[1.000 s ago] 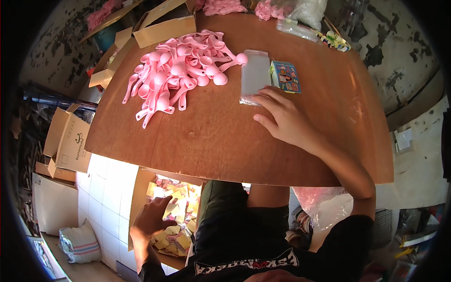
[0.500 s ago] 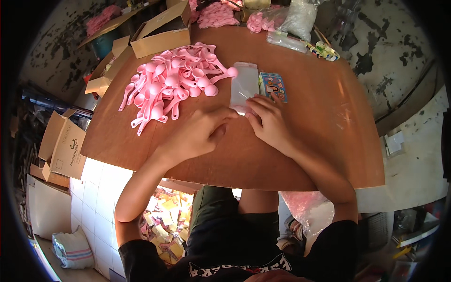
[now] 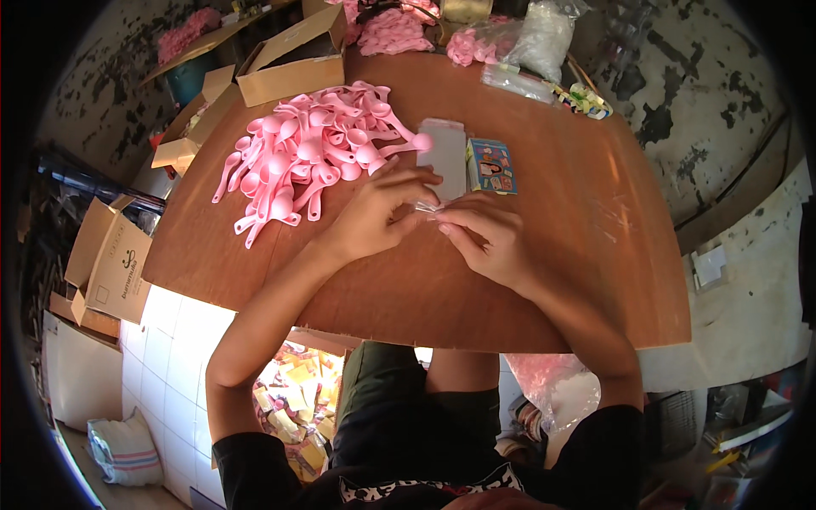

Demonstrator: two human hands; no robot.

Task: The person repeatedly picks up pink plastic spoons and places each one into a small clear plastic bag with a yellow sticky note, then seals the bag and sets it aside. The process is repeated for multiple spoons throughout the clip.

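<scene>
My left hand (image 3: 378, 212) and my right hand (image 3: 486, 231) meet over the middle of the brown table (image 3: 408, 293). Between their fingertips they pinch a small clear plastic bag (image 3: 425, 206), mostly hidden by the fingers. Just beyond lies a flat stack of clear plastic bags (image 3: 445, 149). To its right sits a stack of small blue printed cards (image 3: 495, 166). A big heap of pink plastic scoops (image 3: 293, 161) spreads left of my hands, one scoop's round bowl reaching the edge of the bag stack.
At the far left of the table stands an open cardboard box (image 3: 293, 72). Along the far edge are pink scoops in bags (image 3: 395, 30) and a white filled bag (image 3: 548, 38). Below the near edge, a carton of yellow packets (image 3: 297, 395) stands by my legs.
My right hand has come off the bag stack and moved nearer me. Both hands now hold a clear bag between them; earlier the left hand held none visibly.
</scene>
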